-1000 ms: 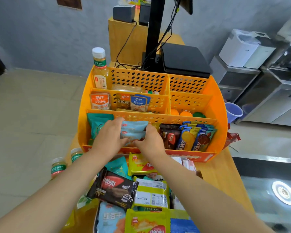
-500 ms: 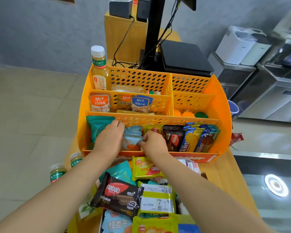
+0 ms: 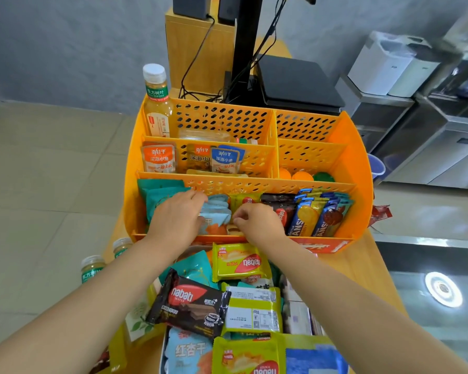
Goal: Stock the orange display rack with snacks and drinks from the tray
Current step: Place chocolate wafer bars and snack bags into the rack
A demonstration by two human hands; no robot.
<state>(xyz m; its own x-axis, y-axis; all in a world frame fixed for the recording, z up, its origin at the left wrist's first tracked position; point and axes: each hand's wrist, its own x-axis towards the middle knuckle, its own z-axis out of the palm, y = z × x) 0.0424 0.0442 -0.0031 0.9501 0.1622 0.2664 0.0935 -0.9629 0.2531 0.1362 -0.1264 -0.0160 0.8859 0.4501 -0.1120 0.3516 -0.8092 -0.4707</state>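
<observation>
The orange display rack (image 3: pixel 357 157) stands on a wooden counter (image 3: pixel 362 255). In its front row, a stack of light blue snack packets (image 3: pixel 216 211) stands between teal packets (image 3: pixel 160 193) and a yellow-green wafer pack. My left hand (image 3: pixel 179 220) rests its fingers on the stack's top left. My right hand (image 3: pixel 257 222) is curled and pinches the stack's right edge. Nearer to me, the tray (image 3: pixel 162 352) holds a black chocolate wafer pack (image 3: pixel 189 303), yellow-green wafer packs (image 3: pixel 239 261) and more blue packets.
A tea bottle (image 3: pixel 157 103) stands in the rack's back left; fish snack packets (image 3: pixel 158 157) fill the middle row. Blue biscuit packs (image 3: pixel 316 214) stand at front right. Two bottles (image 3: pixel 92 268) stand left of the tray. A monitor stand (image 3: pixel 245 36) rises behind the rack.
Both hands carried the light blue packets down into the front row and stood them upright. The fingers have since shifted to the stack's edges.
</observation>
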